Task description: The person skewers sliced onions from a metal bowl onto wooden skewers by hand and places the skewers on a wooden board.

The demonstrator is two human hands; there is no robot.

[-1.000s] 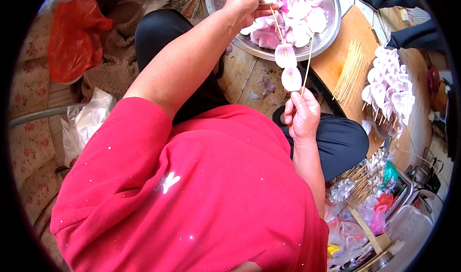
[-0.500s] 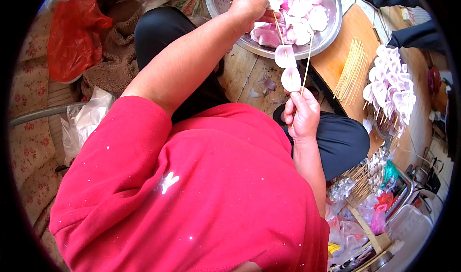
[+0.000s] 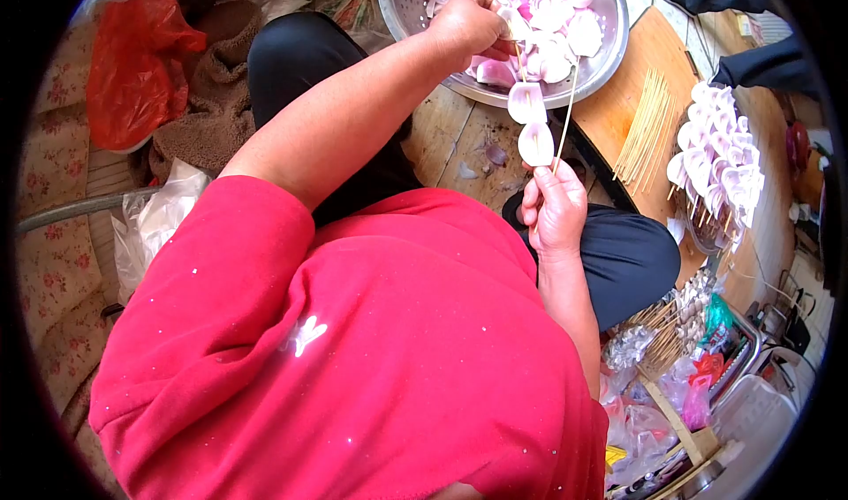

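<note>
My right hand (image 3: 559, 207) is closed round the lower ends of two thin bamboo skewers. One bamboo skewer (image 3: 568, 102) is bare; the other carries two pale purple onion pieces (image 3: 527, 104), one above the other. At that loaded skewer's upper end, my left hand (image 3: 475, 30) pinches another onion piece (image 3: 512, 23) over the rim of a metal colander (image 3: 623, 45). Loose onion pieces (image 3: 552, 36) fill much of the colander. My left fingertips are partly hidden by the onion piece, so whether the skewer's point has gone into it I cannot tell.
Loose bamboo skewers (image 3: 647, 133) lie on a wooden board (image 3: 676, 49) at the right. Beyond them is a pile of loaded onion skewers (image 3: 720, 151). Another person's leg (image 3: 768, 65) shows at upper right. A red plastic bag (image 3: 141, 71) lies at left, plastic bags (image 3: 640, 434) at lower right.
My left hand has moved slightly right and down along the loaded skewer, and an onion piece now shows between its fingers at the skewer's upper end. My right hand has barely moved.
</note>
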